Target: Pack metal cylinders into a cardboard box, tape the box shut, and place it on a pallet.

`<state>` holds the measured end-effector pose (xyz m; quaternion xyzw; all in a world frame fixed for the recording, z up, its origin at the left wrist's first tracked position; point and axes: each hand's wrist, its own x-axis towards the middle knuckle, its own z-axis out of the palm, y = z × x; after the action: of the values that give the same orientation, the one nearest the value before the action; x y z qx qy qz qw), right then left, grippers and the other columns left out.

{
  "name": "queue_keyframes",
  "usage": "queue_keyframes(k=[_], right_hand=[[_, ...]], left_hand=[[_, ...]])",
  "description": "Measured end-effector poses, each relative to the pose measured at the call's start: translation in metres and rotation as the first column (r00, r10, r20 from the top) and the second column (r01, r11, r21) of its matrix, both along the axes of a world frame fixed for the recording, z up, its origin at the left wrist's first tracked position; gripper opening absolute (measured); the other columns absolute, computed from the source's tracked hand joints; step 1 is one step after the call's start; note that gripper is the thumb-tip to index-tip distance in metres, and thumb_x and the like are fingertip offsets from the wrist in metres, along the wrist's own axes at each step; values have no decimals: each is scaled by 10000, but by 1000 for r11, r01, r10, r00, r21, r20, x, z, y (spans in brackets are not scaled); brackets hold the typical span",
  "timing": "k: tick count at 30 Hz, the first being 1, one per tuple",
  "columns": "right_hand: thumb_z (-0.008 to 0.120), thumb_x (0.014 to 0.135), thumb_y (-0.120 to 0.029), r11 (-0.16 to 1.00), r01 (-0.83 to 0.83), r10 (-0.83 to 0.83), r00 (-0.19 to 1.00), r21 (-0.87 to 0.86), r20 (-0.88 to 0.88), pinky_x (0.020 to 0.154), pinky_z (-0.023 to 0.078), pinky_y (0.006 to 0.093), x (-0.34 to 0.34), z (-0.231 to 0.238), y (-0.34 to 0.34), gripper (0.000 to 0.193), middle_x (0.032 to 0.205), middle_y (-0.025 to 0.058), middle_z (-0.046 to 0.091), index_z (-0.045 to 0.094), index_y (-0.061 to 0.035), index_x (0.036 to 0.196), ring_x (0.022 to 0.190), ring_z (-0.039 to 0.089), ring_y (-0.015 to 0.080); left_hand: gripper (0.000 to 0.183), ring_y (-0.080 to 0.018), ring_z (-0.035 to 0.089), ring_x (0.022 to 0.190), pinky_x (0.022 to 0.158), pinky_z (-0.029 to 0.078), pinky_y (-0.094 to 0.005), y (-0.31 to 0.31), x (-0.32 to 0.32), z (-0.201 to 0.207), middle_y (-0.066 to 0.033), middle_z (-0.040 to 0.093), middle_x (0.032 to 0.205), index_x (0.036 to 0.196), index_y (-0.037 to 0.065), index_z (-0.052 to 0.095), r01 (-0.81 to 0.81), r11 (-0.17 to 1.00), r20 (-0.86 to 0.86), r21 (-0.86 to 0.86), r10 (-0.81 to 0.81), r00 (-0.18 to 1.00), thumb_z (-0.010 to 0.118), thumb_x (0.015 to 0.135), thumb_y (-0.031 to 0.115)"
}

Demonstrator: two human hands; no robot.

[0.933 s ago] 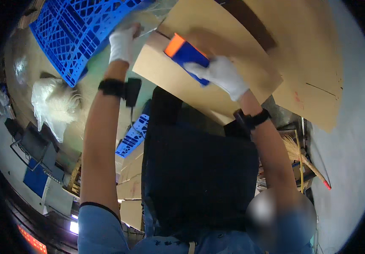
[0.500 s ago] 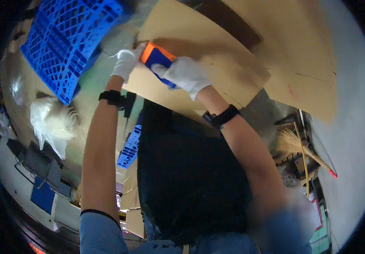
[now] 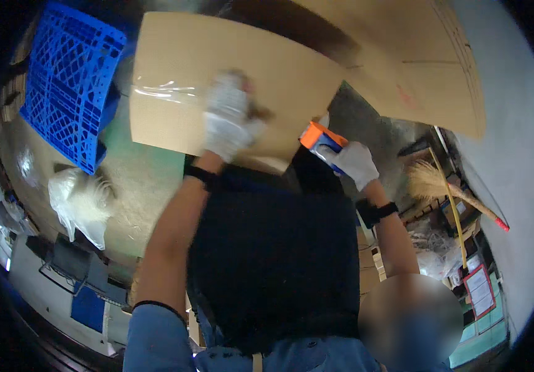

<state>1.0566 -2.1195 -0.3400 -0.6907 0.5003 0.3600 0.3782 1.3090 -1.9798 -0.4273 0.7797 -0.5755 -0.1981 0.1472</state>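
Observation:
A brown cardboard box (image 3: 180, 46) stands in front of me, with a shiny strip of clear tape (image 3: 164, 92) on its left part. My left hand (image 3: 228, 118), in a white glove, lies on the face of the box. Its fingers point away from me and look flat, though motion blurs them. At the box's near right corner, my right hand (image 3: 357, 165), also gloved, grips an orange and blue tape dispenser (image 3: 324, 141). The dispenser's orange end sits at the edge of the box. Any tape running from it cannot be made out.
Another large cardboard sheet or box (image 3: 415, 80) is at the far right. A blue plastic pallet (image 3: 71, 87) stands on the left, near a white plastic bag (image 3: 81, 201). A straw broom (image 3: 431, 181) leans beside the grey wall (image 3: 515, 204) at right.
My right hand has carried the tape dispenser from the box's left side to its right corner. My left hand has moved right onto the box face. Clear tape now shows on the left.

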Motion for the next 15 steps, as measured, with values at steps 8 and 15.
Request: queue_keyframes(k=[8,15], right_hand=[[527,759,-684,987,-30,53,988,158,-143,800,497,430,-84,-40,-13,700,831,205,663,655,-26,958,878,643,369],[569,747,-597,997,-9,-18,946,-81,-324,798,509,397,25,-78,13,573,980,153,678,691,-83,970,945,649,303]], left_hand=[[703,-327,265,1360,1104,220,-459,-39,-96,11,-153,355,1431,1295,12,455,373,927,-256,32,-354,900,703,693,278],[374,-306,499,1174,981,409,-363,-43,-130,-31,-156,523,1277,1210,35,546,49,996,-689,-77,-89,719,516,837,35]])
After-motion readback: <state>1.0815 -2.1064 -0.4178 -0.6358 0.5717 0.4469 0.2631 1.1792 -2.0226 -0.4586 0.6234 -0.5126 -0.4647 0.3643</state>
